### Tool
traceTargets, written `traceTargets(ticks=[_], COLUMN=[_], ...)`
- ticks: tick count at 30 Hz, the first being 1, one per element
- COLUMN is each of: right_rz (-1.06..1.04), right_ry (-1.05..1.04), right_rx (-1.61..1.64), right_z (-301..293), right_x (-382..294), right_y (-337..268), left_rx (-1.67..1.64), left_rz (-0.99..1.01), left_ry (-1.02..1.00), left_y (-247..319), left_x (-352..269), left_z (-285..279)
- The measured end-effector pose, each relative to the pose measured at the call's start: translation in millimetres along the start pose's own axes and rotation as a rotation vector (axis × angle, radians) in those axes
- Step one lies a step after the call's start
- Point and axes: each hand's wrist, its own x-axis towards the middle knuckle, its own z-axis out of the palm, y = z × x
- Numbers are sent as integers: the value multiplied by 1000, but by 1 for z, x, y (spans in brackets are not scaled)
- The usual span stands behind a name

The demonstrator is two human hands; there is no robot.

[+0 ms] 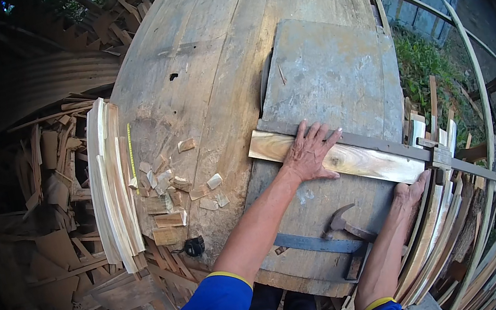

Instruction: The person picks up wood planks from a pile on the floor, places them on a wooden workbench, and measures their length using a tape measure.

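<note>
A short planed wooden board (362, 159) lies across a grey panel (331, 67) on the workbench. My left hand (312, 153) presses flat on the board with fingers spread, its fingertips reaching over a long dark bar (379, 142) along the board's far edge. At the board's near right corner, my right hand (410, 190) grips the wood between thumb and fingers; some fingers are hidden. A wooden block (441, 157) sits on the bar just beyond that end. Nearer me are a claw hammer (339, 223), partly behind my right forearm, and a flat metal framing square (319, 242).
Wood offcuts (164, 183) and sawdust lie on the wooden workbench (199, 81), near a black tape measure (194, 247) and a yellow measuring strip (132, 157). Stacked strips (112, 188) line the left edge. More long strips (436, 242) stand at right; scrap wood (60, 257) fills the left.
</note>
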Motion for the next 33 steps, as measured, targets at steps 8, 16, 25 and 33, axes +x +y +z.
traceTargets(ticks=[8,16,25,33], right_rz=[182,226,162,145], right_ry=[-81,21,116,133], right_rx=[60,120,63,5], right_z=[-15,-8,-7,-11], right_x=[1,9,12,5], right_y=[-11,-3,-17,-27], left_rx=[-21,-25,-82,-120], left_rz=[15,-6,-3,24], left_ry=[-60,-102,-166,-99], left_y=[-1,-16,-6,6], left_x=[-1,9,14,7], left_z=[-1,9,12,16])
